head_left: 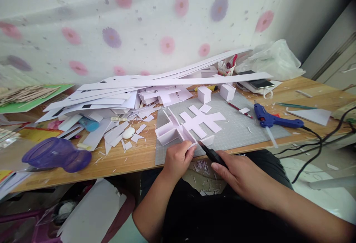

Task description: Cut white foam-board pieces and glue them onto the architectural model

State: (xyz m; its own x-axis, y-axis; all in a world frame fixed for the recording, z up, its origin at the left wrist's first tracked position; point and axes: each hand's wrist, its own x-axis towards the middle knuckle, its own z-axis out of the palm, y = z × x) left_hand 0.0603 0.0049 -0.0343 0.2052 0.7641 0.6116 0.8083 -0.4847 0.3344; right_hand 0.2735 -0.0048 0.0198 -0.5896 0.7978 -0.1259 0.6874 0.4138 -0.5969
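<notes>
Here, our left hand (178, 158) pinches folded white board (169, 138) at near edge of mat (233, 130), presumably steadying it; our right hand (236, 170) grips black-handled knife (213, 156).

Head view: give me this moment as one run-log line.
left hand: gripping folded white board; right hand: holding black-handled cutter near it; grey mat: white cutout; blue glue gun: right side

Left hand (179, 158) and right hand (235, 168), nearly meeting
From here, the left thumb (190, 153) presses against curled fingers (182, 147); the right thumb (221, 170) extends leftward, its bare forearm (292, 202) slanting in.
</notes>
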